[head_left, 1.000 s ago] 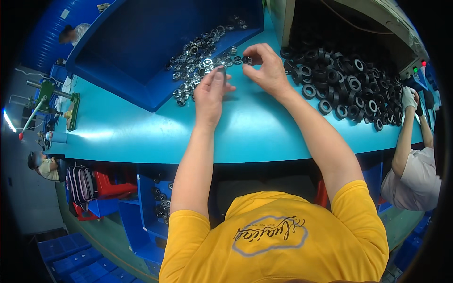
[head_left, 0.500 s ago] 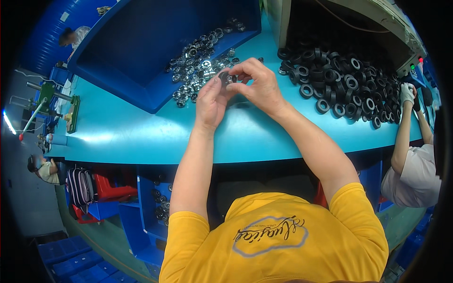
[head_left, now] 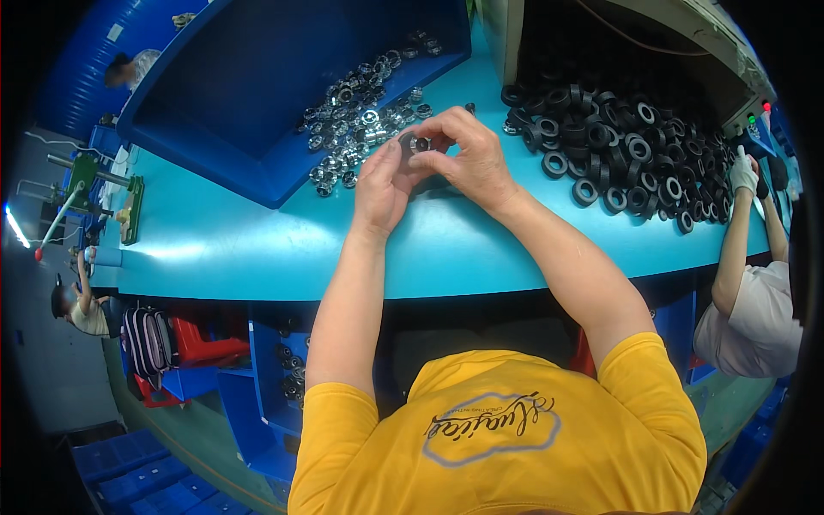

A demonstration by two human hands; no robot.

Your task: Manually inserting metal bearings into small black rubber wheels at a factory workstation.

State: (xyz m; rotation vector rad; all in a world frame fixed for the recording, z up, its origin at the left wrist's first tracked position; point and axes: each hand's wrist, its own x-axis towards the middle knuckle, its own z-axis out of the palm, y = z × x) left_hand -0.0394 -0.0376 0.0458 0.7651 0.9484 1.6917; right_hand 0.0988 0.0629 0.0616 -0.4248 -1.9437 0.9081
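Both my hands meet above the turquoise table [head_left: 463,253] around a small black ring with a shiny metal piece in it [head_left: 418,144]. My left hand [head_left: 382,187] cups the ring from the left, fingers closed on it. From the right, my right hand [head_left: 470,159] pinches the same part between thumb and fingers. The fingers cover much of the part, so I cannot tell how far the metal piece sits inside the ring. Just beyond my hands lie several shiny metal fittings [head_left: 348,142]. To my right is a pile of black rings [head_left: 601,146].
A large tilted blue bin [head_left: 249,163] opens toward the metal fittings. Behind the rings stands a beige machine housing [head_left: 515,43]. At left is a green hand press [head_left: 129,210]. A co-worker's gloved hand [head_left: 742,172] is at far right. A blue crate [head_left: 270,378] sits below the table edge.
My hands stay in nearly the same place, with the part turned slightly so more of its metal face shows. At far left, another person has raised an arm toward the table.
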